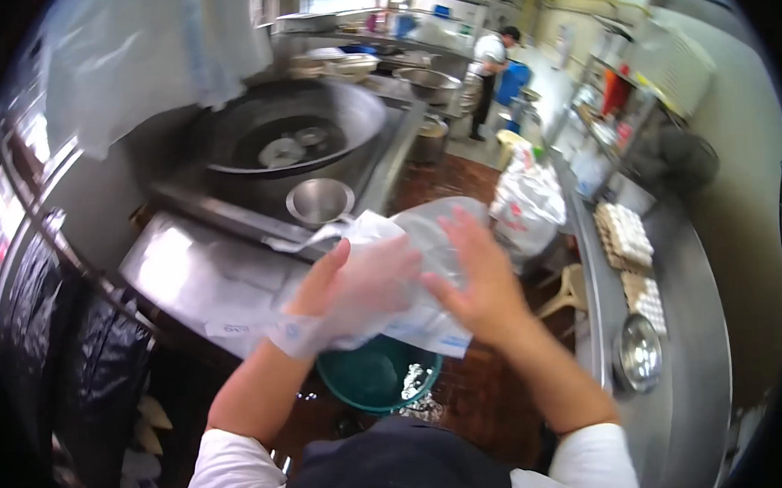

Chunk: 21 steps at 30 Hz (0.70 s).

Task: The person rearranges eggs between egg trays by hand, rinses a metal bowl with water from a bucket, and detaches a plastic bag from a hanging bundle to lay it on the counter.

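Note:
A clear plastic bag (303, 333) with blue print covers my left hand (362, 276), whose outline is blurred by motion. More thin plastic (443, 329) spreads between and behind both hands. My right hand (475, 279) is raised beside it, bare, with its fingers spread; its fingertips are blurred. Beneath the hands a green basin (366, 380) stands near the floor. Just beyond my left hand, a small metal bowl (319, 201) rests at the edge of the stove.
A large wok (359, 114) sits ahead-left, with plastic bags (152, 62) hanging above. To the right, a steel counter (688, 344) holds egg trays (626, 234) and a metal bowl (638, 353). Another person (488, 61) stands farther back. A stool (569, 290) is under the counter.

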Each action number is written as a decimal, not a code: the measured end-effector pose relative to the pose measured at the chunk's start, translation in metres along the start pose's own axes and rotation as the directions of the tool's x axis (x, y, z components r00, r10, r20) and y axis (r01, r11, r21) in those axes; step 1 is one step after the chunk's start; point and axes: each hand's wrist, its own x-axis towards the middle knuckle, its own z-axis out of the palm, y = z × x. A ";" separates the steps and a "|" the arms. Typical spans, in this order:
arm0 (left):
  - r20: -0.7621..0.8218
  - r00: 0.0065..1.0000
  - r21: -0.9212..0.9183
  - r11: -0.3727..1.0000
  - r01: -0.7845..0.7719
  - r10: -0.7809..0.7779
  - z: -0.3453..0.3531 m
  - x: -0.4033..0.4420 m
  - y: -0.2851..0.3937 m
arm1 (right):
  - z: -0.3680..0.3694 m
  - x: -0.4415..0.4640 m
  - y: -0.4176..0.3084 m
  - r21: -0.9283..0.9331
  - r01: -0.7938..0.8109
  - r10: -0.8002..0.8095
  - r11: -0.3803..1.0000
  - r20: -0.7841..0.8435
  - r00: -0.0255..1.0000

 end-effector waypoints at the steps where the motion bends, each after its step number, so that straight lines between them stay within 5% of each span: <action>1: 0.086 0.995 -0.146 0.987 0.071 -0.059 0.005 0.018 -0.032 | 0.018 -0.015 -0.001 0.095 -0.016 0.022 0.995 -0.058 0.998; 2: 0.013 0.999 -0.028 0.998 0.051 -0.051 0.016 0.036 -0.062 | 0.034 -0.028 -0.002 0.185 -0.026 0.049 0.982 -0.120 0.992; 3: -0.090 0.990 -0.065 0.991 -0.113 0.107 0.018 0.053 -0.099 | 0.041 -0.038 -0.003 0.257 -0.083 0.134 0.963 -0.188 0.973; 5: -0.185 0.981 -0.219 0.971 -0.095 0.055 0.053 0.065 -0.132 | 0.046 -0.063 0.018 0.403 -0.241 0.361 0.883 -0.254 0.897; 8: 0.020 0.994 -0.355 0.928 0.112 -0.112 0.088 0.068 -0.168 | 0.048 -0.118 0.067 0.495 -0.447 0.587 0.745 -0.170 0.791; 9: -0.076 0.989 -0.242 0.965 0.102 -0.123 0.093 0.073 -0.181 | 0.031 -0.136 0.062 0.547 -0.372 0.543 0.750 -0.189 0.818; 10: -0.166 0.980 -0.126 0.988 0.090 -0.110 0.099 0.079 -0.193 | 0.026 -0.151 0.050 0.454 -0.267 0.456 0.850 -0.380 0.805; 12: -0.091 0.990 -0.067 0.993 0.101 -0.106 0.115 0.094 -0.216 | -0.011 -0.187 0.032 0.402 -0.290 0.455 0.868 -0.413 0.789; 14: -0.143 0.981 0.199 0.967 0.157 -0.130 0.139 0.088 -0.238 | -0.035 -0.221 0.063 0.414 -0.251 0.440 0.875 -0.464 0.769; 15: -0.140 0.964 0.224 0.941 0.253 -0.226 0.163 0.084 -0.248 | -0.049 -0.239 0.082 0.420 -0.246 0.456 0.874 -0.532 0.713; 16: -0.139 0.938 0.252 0.905 0.344 -0.318 0.184 0.080 -0.258 | -0.063 -0.263 0.091 0.897 -0.278 0.794 0.343 -0.120 0.596; 18: -0.121 0.865 0.263 0.824 0.501 -0.487 0.174 0.087 -0.278 | -0.096 -0.307 0.108 0.754 -0.397 0.830 0.523 -0.345 0.437; 21: -0.279 0.796 -0.104 0.841 0.531 -0.537 0.149 0.116 -0.301 | -0.149 -0.372 0.091 0.783 -0.414 0.886 0.464 -0.402 0.231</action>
